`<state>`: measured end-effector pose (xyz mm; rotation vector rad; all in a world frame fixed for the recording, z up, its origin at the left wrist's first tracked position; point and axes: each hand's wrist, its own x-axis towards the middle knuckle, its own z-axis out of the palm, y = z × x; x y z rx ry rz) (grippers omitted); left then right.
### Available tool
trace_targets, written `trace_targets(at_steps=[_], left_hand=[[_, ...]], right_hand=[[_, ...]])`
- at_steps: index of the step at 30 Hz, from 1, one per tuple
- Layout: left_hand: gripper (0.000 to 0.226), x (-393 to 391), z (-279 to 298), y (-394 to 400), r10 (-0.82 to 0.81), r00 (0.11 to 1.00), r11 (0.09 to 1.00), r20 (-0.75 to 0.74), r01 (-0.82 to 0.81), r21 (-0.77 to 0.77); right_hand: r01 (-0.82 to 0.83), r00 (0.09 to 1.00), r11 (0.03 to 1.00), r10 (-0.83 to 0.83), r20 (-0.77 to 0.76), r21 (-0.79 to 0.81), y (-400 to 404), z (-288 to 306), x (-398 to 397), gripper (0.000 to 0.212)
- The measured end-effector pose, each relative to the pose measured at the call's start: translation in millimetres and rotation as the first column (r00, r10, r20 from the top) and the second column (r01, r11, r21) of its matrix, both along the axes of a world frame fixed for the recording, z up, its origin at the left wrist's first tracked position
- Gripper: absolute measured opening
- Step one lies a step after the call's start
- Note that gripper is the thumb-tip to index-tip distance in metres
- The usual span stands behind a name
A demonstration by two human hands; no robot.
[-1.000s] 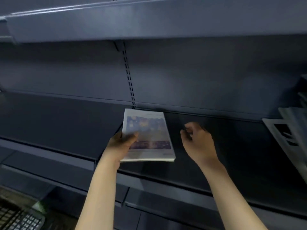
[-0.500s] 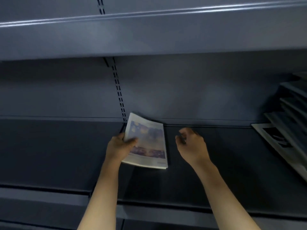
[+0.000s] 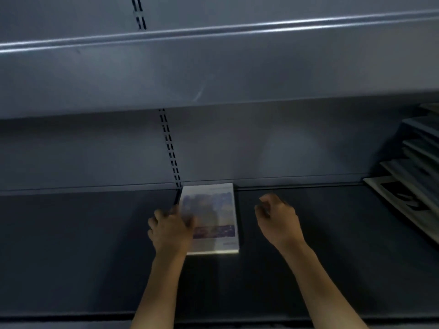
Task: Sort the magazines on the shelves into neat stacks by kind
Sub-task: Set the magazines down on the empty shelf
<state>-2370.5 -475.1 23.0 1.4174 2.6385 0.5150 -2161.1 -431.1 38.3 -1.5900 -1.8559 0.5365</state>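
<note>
A thin stack of magazines [image 3: 215,217] with a pale, blue and purple cover lies flat on the dark shelf [image 3: 83,245]. Its far edge touches the back wall. My left hand [image 3: 169,230] holds the stack's left edge, thumb over the cover; the fingers beyond the edge are blurred. To the right of the stack my right hand [image 3: 278,222] hovers apart from it, fingers loosely curled and holding nothing.
More magazines [image 3: 408,195] lean in overlapping rows at the shelf's far right. An upper shelf [image 3: 213,74] overhangs close above. A slotted upright [image 3: 169,148] runs down the back wall just left of the stack.
My left hand has carried the tilted stack back and laid it flat and square against the back wall. My right hand stayed beside it, curled and holding nothing.
</note>
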Motion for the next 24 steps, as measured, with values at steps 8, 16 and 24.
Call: trace_targets(at_steps=[8,16,24], left_hand=[[0.084,-2,-13,5,-0.48,0.877,0.877,0.006,0.48,-0.016],[0.052,11,3,7,-0.501,0.864,0.852,-0.045,0.501,0.152],[0.027,89,54,13,-0.633,0.774,0.712,0.02,0.572,0.406]], right_hand=[[0.023,1.0,1.0,-0.023,0.008,0.021,-3,-3,-8,0.03],[0.061,0.997,0.997,-0.064,0.045,0.055,-25,-1,1,0.028],[0.127,0.992,0.98,-0.125,-0.022,0.151,-45,32,60,0.019]])
